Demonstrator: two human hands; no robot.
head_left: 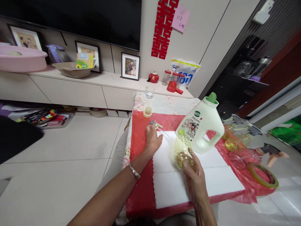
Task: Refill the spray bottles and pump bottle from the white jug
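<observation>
The pale green jug (201,123) stands on the white sheet (170,191), and is likely the stiffest and heaviest thing here, though its fill is hidden. Its moulded handle looks the natural place to take hold. It has a flowery label, and a green spout pokes from its uncapped mouth.

The clear yellow bottle (181,147) is in front of the jug, above the sheet, with the right hand (196,175) gripping its lower part. Its ribbed plastic is probably light and soft, apt to dent if squeezed and slippery when wet; the rounded lower body suits a loose grip. Its neck is bare; whether it holds liquid, I cannot tell.

The spray head (158,125) is in the left hand (152,138), the fingers closed on it. It looks light and stiff, best held by its body; its thin, blurred tube probably bends easily.
</observation>
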